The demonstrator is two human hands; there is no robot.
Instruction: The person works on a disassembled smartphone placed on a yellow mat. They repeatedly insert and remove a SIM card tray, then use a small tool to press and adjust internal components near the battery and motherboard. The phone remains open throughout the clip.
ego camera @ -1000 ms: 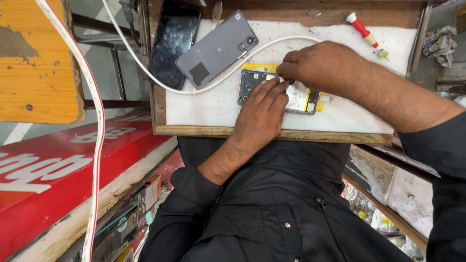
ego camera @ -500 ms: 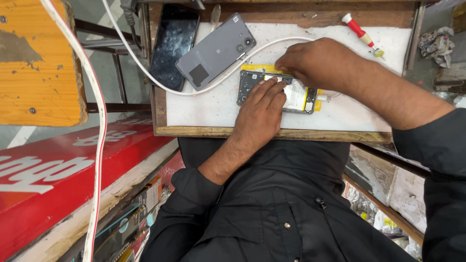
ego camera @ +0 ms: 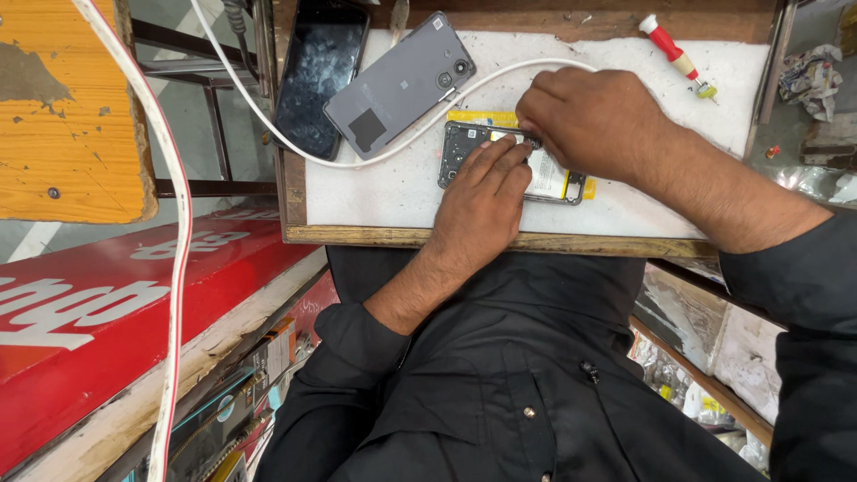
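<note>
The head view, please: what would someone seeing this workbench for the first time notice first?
Probably the opened phone in the middle of the white work surface, with the left hand pressing flat on it and the right hand working at its top edge. Next, the grey back cover and a dark cracked phone lying to its left, crossed by a white cable. A red-handled screwdriver lies at the far right.

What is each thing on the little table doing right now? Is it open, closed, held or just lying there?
Opened black phone with exposed battery: back off, flat, pressed by both hands.
Left hand: fingers flat on it.
Right hand: fingertips at its top edge.
Grey phone back cover: detached, lying free.
Dark glass screen panel: lying untouched.
Red-handled screwdriver: lying unused.
White cable: slack across the white mat.
</note>
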